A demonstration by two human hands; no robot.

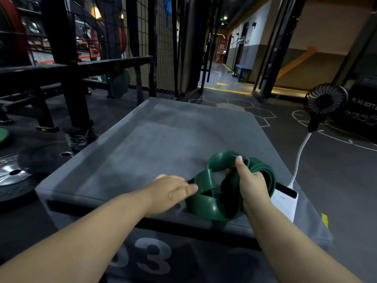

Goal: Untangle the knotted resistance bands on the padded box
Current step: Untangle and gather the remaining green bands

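**Both hands on the green tangle**

Right fingers (pixel 242 198) clenched round a bunch of green bands (pixel 212 203), thumb up against the top loop. Right hand (pixel 252 186) lifted that side of the knot, several strands gathered in the grip. Left fingertips (pixel 191 188) pressed onto the near loop, touching it, not clearly curled round anything; cannot tell whether pinching. Left hand (pixel 170 194) lay low and flat over the box (pixel 155 139). Bands sat at the box's near right corner, lower loops resting on the grey padded top. Just beside, on the right edge, a white power bank (pixel 285 203), cable running up to a small black fan (pixel 325 102). Weight plates (pixel 14 172) down on the floor, far left.
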